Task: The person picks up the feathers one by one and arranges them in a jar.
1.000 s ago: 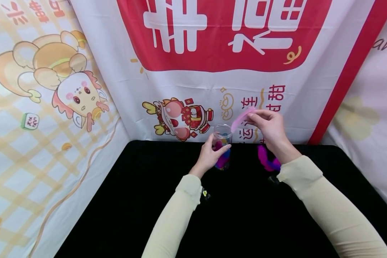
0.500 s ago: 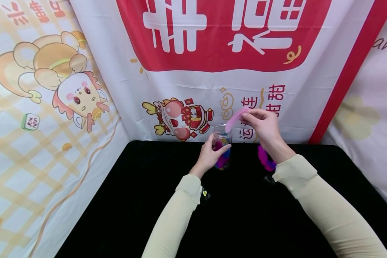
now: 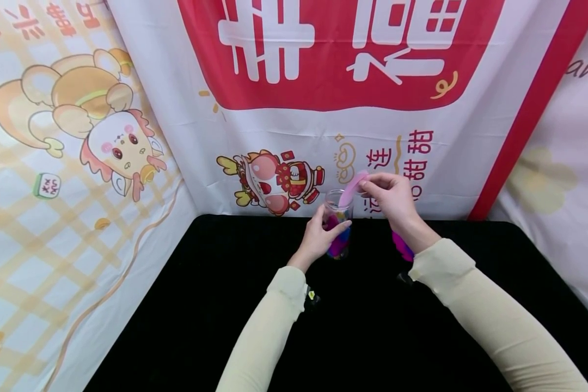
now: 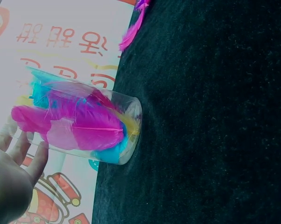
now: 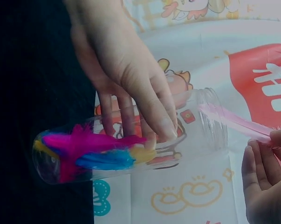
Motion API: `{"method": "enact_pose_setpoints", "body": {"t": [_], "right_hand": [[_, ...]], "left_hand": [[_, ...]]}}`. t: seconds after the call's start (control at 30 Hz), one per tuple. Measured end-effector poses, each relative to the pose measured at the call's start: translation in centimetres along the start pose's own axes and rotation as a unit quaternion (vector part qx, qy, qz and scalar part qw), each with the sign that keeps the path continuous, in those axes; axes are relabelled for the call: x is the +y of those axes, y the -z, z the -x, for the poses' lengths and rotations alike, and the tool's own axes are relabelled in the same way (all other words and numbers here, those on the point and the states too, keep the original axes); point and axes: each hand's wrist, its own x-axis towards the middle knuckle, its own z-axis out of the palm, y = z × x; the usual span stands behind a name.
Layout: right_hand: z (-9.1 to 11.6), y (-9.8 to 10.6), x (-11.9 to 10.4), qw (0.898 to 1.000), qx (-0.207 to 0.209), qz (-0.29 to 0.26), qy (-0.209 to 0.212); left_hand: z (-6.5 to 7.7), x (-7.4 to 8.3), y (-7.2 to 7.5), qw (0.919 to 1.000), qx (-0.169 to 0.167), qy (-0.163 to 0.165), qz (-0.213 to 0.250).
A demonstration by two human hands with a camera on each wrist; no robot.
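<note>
A clear jar (image 3: 334,209) stands upright near the back edge of the black table, its mouth uncovered. Magenta, blue and yellow feathers (image 5: 84,147) fill its lower part. My left hand (image 3: 318,235) grips the jar from the left, thumb across its front and fingers behind. Above and right of the mouth, my right hand (image 3: 394,198) pinches a pale pink feather (image 3: 350,189) between thumb and fingertips. That feather slants down, its lower end inside the jar's mouth in the right wrist view. In the left wrist view, the jar's top is cut off by the frame.
Magenta and purple feathers (image 3: 402,247) lie on the black table (image 3: 255,261) right of the jar, partly behind my right wrist. A printed cloth backdrop (image 3: 284,125) rises directly behind the table, another cloth (image 3: 78,218) along the left.
My right hand has moved left and slightly down, bringing the pink feather from beside the jar into its mouth. The left hand and jar have stayed put.
</note>
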Motion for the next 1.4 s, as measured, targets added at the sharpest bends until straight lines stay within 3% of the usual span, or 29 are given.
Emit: {"method": "enact_pose_setpoints", "body": {"t": [0.47,0.73,0.97,1.17,1.4], "right_hand": [[0.2,-0.8,0.3,0.989,-0.018,0.143,0.03],[-0.2,-0.8,0.9,0.957,-0.042,0.276,0.079],[-0.3,-1.1,0.7,0.933,-0.061,0.336,0.11],[-0.3,-1.4,0.5,0.929,-0.069,0.348,0.104],[-0.4,-1.3,0.6,0.938,-0.078,0.327,0.085]], "left_hand": [[0.1,0.0,-0.1,1.0,0.001,0.003,0.004],[0.2,0.1,-0.1,1.0,0.006,-0.002,-0.005],[0.2,0.2,-0.1,0.9998,0.01,-0.01,-0.01],[0.2,0.3,-0.1,0.9999,0.005,-0.01,-0.01],[0.2,0.3,-0.1,1.0,0.003,0.001,-0.008]]}}
